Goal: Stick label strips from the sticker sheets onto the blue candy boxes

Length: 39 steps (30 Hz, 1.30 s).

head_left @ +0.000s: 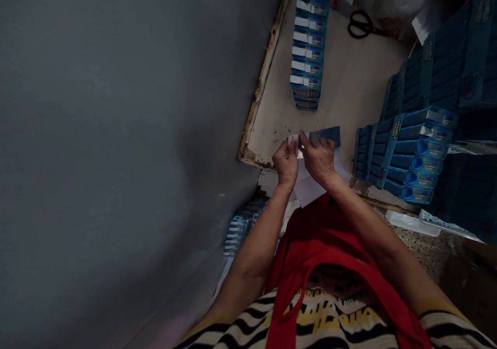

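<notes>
My left hand is closed in a pinch on the pale left end of a flat blue-and-white carton piece. My right hand lies over the middle of the same piece, its fingers bent and pressing on it. The piece's blue end sticks out to the right beyond my fingers. Under my hands, white paper sheets overhang the near table edge. Farther up the table stands a row of small blue boxes with white strips across their tops. What lies between my fingertips is partly hidden.
Stacks of blue cartons stand to the right, with a larger stack behind. Black-handled scissors lie at the back. A grey wall borders the table on the left. More blue boxes sit low beside my left arm.
</notes>
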### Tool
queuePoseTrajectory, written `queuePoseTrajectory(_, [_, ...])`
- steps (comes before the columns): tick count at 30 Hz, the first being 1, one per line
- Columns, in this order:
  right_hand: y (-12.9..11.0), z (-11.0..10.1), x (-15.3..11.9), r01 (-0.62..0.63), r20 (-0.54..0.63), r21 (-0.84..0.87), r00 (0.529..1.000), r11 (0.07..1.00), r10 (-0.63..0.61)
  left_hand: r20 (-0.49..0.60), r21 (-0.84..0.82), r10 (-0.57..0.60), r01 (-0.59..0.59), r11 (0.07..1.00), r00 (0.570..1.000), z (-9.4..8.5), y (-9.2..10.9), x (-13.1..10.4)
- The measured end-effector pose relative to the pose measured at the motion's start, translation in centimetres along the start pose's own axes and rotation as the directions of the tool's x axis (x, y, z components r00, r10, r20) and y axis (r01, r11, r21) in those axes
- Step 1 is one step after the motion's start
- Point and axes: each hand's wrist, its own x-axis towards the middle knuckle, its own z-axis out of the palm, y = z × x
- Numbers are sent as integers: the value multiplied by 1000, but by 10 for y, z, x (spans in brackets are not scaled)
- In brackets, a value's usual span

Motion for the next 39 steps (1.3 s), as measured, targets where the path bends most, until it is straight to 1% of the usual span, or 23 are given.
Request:
queuePoseTrajectory(3, [-2,4,-13,16,20,-5,1000,1000,-16,-22,-8,-11,10,1000,1000,1,1,4])
queuePoseTrajectory(6, [-1,4,-23,-26,22,53,999,998,25,-25,-11,9,-9,1000,1000,-2,3,7])
queuePoseTrajectory(10, [0,-2,-24,-99,-43,189,993,977,109,-24,-14,12,-13,1000,1000,-7,3,7])
queuePoseTrajectory(13, [-3,-10,-23,-151,-84,349,978,925,191,-41,-16,-1,1,1000,999,-8,-10,16])
queuePoseTrajectory(15, [-5,-19,-26,-216,-75,498,954,840,290,-34,-19,-29,28,999,999,-9,-22,30])
queuePoseTrajectory(16, [-6,-25,-29,-251,-55,581,937,774,345,-19,-16,-47,46,999,999,-9,-28,39])
queuePoseTrajectory(18, [-6,-41,-39,-299,17,742,903,600,429,-17,26,-73,74,997,997,-12,-34,53])
queuePoseTrajectory(19, [-5,-50,-45,-314,68,808,890,498,452,-38,61,-74,76,995,997,-14,-32,57])
queuePoseTrajectory(21, [-4,-70,-59,-342,175,889,868,303,465,-73,98,-64,71,993,995,-20,-17,52])
queuePoseTrajectory(22, [-3,-81,-66,-353,217,908,856,223,469,-41,71,-78,81,994,996,-22,-5,44])
queuePoseTrajectory(23, [-2,-91,-73,-361,249,919,844,160,475,42,5,-115,115,993,992,-25,10,32])
queuePoseTrajectory(24, [-2,-101,-80,-366,273,924,833,109,481,170,-88,-162,179,980,972,-27,26,18])
queuePoseTrajectory(25, [-1,-110,-86,-367,290,928,824,70,487,322,-182,-203,271,945,925,-29,43,4])
queuePoseTrajectory(26, [-1,-118,-92,-367,303,930,817,38,491,468,-256,-222,372,892,856,-30,59,-9])
queuePoseTrajectory(27, [0,-125,-97,-369,314,929,811,15,493,582,-302,-220,459,835,783,-31,73,-21])
queuePoseTrajectory(28, [1,-131,-102,-374,323,928,806,3,497,656,-325,-208,520,790,725,-31,86,-30])
queuePoseTrajectory(29, [2,-136,-106,-375,324,927,801,1,504,696,-331,-195,551,766,691,-31,97,-37])
queuePoseTrajectory(30, [3,-141,-110,-374,318,927,797,7,514,712,-327,-189,558,763,676,-30,106,-41])
queuePoseTrajectory(31, [4,-144,-114,-372,308,928,794,18,525,712,-320,-188,551,771,677,-29,113,-44])
queuePoseTrajectory(33, [7,-152,-123,-370,289,928,791,44,540,692,-311,-181,514,800,699,-26,126,-47])
queuePoseTrajectory(35, [12,-163,-131,-357,254,931,789,80,559,677,-322,-141,462,826,722,-19,139,-50])
queuePoseTrajectory(37, [23,-177,-140,-334,182,930,781,154,598,652,-352,-84,399,847,753,-8,154,-56])
queuePoseTrajectory(39, [41,-194,-146,-309,69,914,755,262,652,630,-371,-30,336,866,776,10,170,-64])
